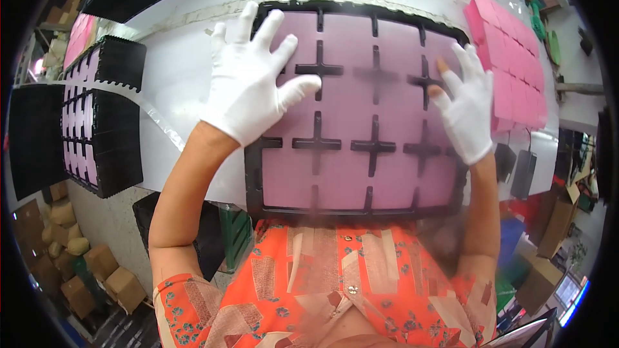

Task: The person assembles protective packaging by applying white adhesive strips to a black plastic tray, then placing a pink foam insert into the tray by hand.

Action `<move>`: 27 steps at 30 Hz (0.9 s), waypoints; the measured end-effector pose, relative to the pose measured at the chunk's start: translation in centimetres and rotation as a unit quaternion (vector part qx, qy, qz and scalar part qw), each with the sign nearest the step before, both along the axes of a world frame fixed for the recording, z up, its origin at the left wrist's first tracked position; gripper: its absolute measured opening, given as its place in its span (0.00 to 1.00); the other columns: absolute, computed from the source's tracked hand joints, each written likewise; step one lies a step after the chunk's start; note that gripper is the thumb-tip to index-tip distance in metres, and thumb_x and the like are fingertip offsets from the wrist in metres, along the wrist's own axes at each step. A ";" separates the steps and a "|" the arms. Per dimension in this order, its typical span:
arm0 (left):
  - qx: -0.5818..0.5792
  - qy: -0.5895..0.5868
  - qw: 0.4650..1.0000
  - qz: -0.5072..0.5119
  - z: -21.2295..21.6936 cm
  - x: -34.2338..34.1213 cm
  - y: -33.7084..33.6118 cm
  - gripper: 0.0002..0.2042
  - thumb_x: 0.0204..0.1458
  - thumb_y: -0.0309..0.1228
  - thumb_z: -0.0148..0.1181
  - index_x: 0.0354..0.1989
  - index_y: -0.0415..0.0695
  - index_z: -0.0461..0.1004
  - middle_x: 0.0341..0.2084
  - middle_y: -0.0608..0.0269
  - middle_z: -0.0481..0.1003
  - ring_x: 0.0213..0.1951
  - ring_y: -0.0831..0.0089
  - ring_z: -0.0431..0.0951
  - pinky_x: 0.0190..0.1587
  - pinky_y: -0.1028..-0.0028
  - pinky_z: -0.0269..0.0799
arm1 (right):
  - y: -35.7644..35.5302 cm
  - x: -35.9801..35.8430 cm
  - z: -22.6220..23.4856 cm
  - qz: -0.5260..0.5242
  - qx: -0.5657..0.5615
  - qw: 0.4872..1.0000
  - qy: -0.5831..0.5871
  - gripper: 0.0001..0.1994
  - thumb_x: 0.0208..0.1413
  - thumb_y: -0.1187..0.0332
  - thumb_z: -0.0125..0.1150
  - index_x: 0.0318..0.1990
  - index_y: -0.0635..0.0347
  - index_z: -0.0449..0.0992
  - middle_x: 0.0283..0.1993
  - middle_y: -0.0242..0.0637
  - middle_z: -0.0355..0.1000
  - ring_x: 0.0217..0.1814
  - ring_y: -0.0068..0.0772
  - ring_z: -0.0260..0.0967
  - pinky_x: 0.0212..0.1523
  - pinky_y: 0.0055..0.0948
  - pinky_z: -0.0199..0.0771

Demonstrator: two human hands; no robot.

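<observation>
Cardboard boxes (126, 287) are seen piled on the floor at eight o'clock, and a green crate (235, 235) is partly hidden below the table edge toward seven. Most of the middle is taken up by a white tabletop (187, 64), on which a black divided tray (254, 183) is set just off centre toward one o'clock. Its grid is filled with mauve-pink pads (345, 100), kept apart by black cross-shaped dividers.

At eleven o'clock, the gloved left hand (248, 84) is held over the tray's left rim, its fingers and thumb spread wide. Between two and three o'clock, the gloved right hand (464, 113) is held over the opposite rim, fingers loosely bent and parted, with two bare tips left uncovered by the glove. Nothing is seen gripped by either; whether the tray is touched cannot be told.

At two o'clock, bright pink blocks (509, 58) are laid in rows beside the tray. At nine, filled black trays (116, 135) are stacked, crossed by a clear serrated strip (109, 87). An orange patterned shirt (335, 270) is shown at six.
</observation>
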State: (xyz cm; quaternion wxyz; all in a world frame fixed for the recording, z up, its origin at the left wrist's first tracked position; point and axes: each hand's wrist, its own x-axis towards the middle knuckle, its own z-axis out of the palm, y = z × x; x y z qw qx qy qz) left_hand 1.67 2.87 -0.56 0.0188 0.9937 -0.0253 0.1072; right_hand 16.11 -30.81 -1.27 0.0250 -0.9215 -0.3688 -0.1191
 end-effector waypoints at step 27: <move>0.005 -0.031 0.998 -0.058 1.1 -5.1 -5.8 0.26 0.45 0.15 0.56 0.56 0.43 0.75 0.47 0.57 0.76 0.53 0.59 0.75 0.65 0.52 0.62 | -5.3 -3.7 -0.2 0.152 0.076 0.985 -0.029 0.14 0.50 0.77 0.58 0.44 0.52 0.80 0.44 0.28 0.77 0.49 0.35 0.73 0.53 0.36 0.65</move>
